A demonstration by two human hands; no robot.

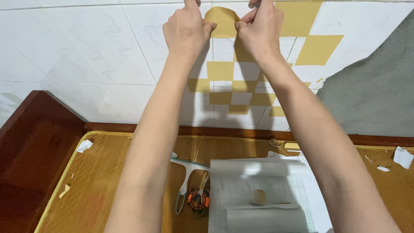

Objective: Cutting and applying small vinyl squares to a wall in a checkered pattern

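At twelve o'clock, up against the white tiled wall (86, 47), my left hand (186, 30) and right hand (258, 28) each pinch one side of a curled yellow sticker piece (222, 21), which bows out between my thumbs. More yellow squares (220, 70) are stuck on the wall just below. Down at six o'clock on the tabletop (103, 181) lie scissors (186, 181), a tape measure (199, 198) and a gridded backing sheet (258, 190).

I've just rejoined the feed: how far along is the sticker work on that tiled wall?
Done: several yellow squares already sit on the white tiled wall in a stepped pattern. In hand: left hand and right hand pinch a curled yellow piece at the wall. Left: much tile is bare; the backing sheet roll and scissors lie on the wooden surface.
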